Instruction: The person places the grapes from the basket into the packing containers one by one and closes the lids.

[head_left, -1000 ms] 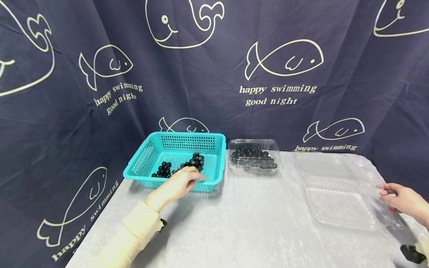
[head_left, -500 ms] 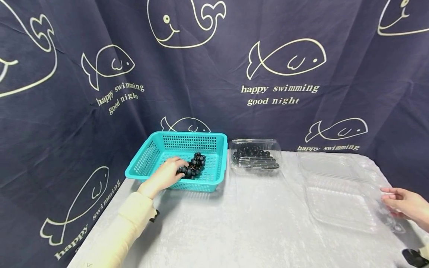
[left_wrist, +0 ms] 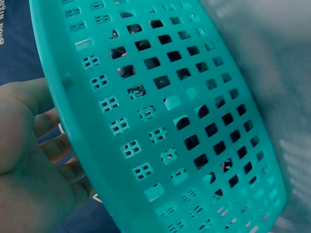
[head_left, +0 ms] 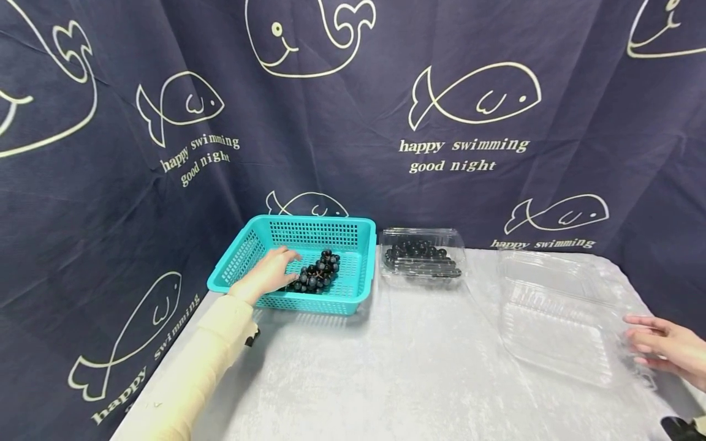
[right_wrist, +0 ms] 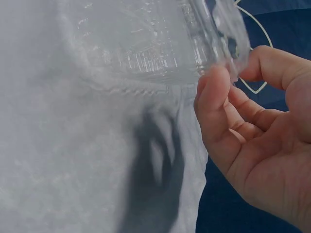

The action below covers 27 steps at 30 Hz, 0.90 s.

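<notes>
My left hand [head_left: 270,271] reaches over the front rim of a turquoise plastic basket [head_left: 361,294]. Its fingers are spread apart above the basket floor, just left of a bunch of dark grapes [head_left: 318,275]. Whatever lies under the palm is hidden. In the left wrist view the hand [left_wrist: 39,150] shows beyond the basket's perforated wall [left_wrist: 160,104], partly covered by it. At the far right, my right hand [head_left: 667,346] pinches the edge of a clear hinged plastic container [head_left: 557,343]. Thumb and forefinger meet on that edge in the right wrist view, where the container [right_wrist: 131,43] looks bare inside.
A lidded clear plastic box of dark grapes [head_left: 421,257] stands between basket and open container, against the back. The table bears a pale cloth [head_left: 408,361]. A dark blue curtain [head_left: 342,135] with fish drawings hangs behind and at the left.
My left hand has moved left and deeper into the basket, covering the smaller grape bunch and uncovering more of the larger one. My right hand has lowered slightly, and the clear container has shifted with it.
</notes>
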Available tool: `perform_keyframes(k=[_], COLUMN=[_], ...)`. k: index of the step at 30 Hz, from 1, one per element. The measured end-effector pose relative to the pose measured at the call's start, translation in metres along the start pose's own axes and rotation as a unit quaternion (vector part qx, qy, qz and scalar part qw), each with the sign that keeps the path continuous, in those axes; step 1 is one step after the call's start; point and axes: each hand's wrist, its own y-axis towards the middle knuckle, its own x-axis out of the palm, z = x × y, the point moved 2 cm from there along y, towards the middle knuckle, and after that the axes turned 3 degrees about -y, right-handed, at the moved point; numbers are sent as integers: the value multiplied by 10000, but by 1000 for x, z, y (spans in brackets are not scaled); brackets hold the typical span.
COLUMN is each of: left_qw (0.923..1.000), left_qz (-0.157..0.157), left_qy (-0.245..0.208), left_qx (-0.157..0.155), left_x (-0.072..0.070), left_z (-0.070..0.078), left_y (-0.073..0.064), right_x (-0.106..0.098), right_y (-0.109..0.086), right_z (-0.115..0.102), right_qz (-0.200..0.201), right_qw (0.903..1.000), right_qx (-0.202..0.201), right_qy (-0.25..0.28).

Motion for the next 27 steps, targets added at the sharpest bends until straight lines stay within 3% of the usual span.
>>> perform_keyframes(k=[4,8,12,20,27], left_qw=[9996,9970,9911,9823,9739], left_qz=[-221,-671,-1121,-1616,-2070], left_qy=[172,345,530,693,454], left_qx=[-25,-191,-478,-652,-812], left_x=[-4,-6,-7,-4,9], left_z=[5,10,12,12,9], left_y=[9,20,30,49,58], right_x=[4,8,12,17,20], right_y=[-3,-5,-7,-9,-9], right_z=[2,3,3,3,4], right_qz=[-159,-163,-410,-397,-1173], right_qw=[9985,9964,9924,9913,9715], right_qx=[-217,-308,-544,-325,-742], right_qy=[485,774,1021,1216,1920])
